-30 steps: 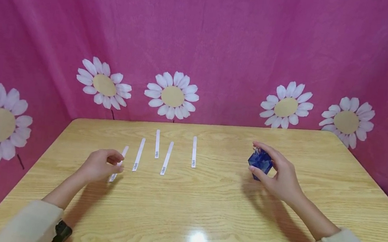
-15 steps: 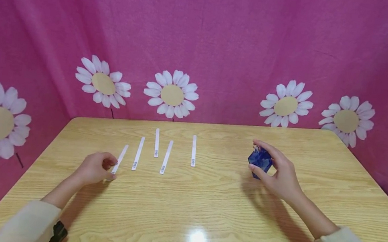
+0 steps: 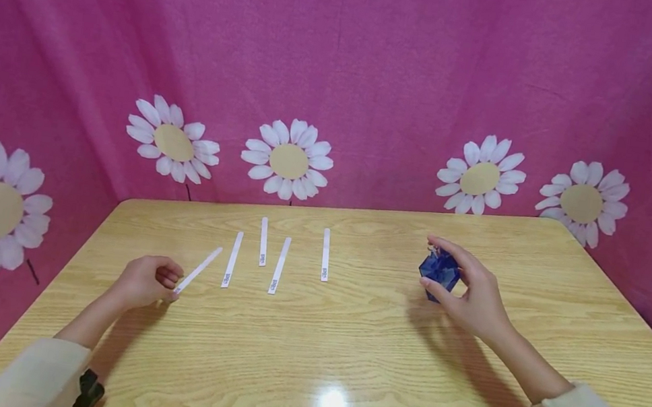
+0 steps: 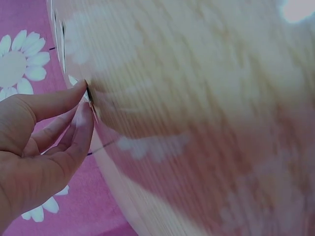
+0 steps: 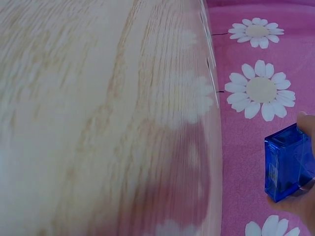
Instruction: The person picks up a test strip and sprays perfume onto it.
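Observation:
At the left of the head view my left hand (image 3: 144, 282) pinches the near, printed end of a white paper test strip (image 3: 199, 269) between thumb and fingers. The strip slants away to the right. In the left wrist view the fingertips (image 4: 84, 109) meet the thumb on it, and most of the strip is hidden. My right hand (image 3: 476, 298) holds a blue, faceted glass perfume bottle (image 3: 438, 269) over the right side of the table, thumb on the near side and a finger over its top. The right wrist view shows the bottle (image 5: 285, 164) between the fingers.
Several more white test strips (image 3: 279, 266) lie apart on the wooden table (image 3: 309, 344), left of its middle, with printed ends toward me. Behind the table hangs a pink curtain (image 3: 389, 89) with daisies. Light glares off the tabletop near the front.
My left hand has moved left and toward me to the strip's near end, and the strip has swung to a steeper slant with it. The right hand and bottle have hardly moved.

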Tool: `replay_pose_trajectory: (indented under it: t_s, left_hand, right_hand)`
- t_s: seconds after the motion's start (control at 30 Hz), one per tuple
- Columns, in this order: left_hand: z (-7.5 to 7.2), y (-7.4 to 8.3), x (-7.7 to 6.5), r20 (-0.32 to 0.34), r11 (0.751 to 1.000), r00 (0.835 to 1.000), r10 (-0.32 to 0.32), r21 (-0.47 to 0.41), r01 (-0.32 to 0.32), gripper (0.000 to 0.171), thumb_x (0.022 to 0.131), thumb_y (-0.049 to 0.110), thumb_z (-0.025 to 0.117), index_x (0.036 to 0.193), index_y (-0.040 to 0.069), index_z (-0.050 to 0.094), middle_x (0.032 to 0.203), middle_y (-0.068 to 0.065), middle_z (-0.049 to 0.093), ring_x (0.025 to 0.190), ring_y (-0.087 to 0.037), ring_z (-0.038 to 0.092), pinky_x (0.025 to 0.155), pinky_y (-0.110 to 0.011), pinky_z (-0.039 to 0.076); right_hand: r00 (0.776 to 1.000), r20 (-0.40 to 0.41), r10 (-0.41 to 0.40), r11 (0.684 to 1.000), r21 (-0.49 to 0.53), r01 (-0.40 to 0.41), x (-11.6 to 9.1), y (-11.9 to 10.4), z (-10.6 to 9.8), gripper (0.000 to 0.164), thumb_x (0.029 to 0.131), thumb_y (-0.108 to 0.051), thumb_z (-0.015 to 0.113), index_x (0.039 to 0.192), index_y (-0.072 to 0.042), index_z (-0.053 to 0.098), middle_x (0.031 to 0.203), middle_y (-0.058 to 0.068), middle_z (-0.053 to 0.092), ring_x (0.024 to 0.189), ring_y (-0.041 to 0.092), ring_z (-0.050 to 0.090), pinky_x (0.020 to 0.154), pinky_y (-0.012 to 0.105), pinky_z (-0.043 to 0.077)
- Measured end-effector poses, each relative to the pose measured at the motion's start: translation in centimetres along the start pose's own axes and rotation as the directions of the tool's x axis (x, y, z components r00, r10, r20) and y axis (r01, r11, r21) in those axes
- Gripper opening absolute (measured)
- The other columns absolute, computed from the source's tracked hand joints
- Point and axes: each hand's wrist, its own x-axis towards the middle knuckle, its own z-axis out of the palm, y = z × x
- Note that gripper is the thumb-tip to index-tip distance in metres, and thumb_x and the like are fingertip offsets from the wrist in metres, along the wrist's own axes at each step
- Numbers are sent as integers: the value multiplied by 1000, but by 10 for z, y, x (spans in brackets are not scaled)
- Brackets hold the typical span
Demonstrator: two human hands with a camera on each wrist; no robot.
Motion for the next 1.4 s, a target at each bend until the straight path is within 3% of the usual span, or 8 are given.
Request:
replay_pose_trajectory:
  t_s: [0.2,0.53,0.9,1.17,1.4]
  left_hand:
    - [-1,-3,1,12,1000,1000,-13,-19,13,39,68,-7,78,102,-15,61,88,-23,67,76,-14,63,61,-17,49]
    - [1,-3,5,42,999,999,18,-49,-16,34,70,-11,72,102,-14,62,86,-21,67,74,-12,62,62,-17,50]
    - [11,2,4,3,999,999,35,-6,-35,22,76,-4,69,96,-11,66,79,-16,66,69,-10,56,56,-18,45]
    - [16,9,6,20,997,997,75,-18,-75,22,75,-5,70,96,-10,67,77,-15,68,68,-10,57,55,-18,46]
    - [21,25,10,59,995,995,85,-48,-82,21,77,-3,71,98,-6,68,80,-14,68,71,-12,60,58,-21,48]
  right_hand:
    - [1000,4,3,1000,7,-3,-1,1,0,65,75,-2,79,134,-16,56,129,11,62,109,-13,48,82,55,55]
    - [1000,-9,2,1000,-20,-2,-2,1,-1,65,74,-2,80,133,-16,56,128,8,63,107,-12,50,83,47,56]
    - [1000,-1,10,1000,6,-10,-4,1,-1,65,75,-2,79,134,-15,55,130,11,62,109,-14,46,81,54,56]
    - [1000,7,2,1000,3,-2,-5,3,-1,66,75,-2,79,135,-16,55,131,11,61,109,-12,46,78,56,56]
    - [1000,6,-9,1000,4,9,-5,4,0,65,75,-2,79,134,-15,55,131,10,61,110,-11,47,78,52,57]
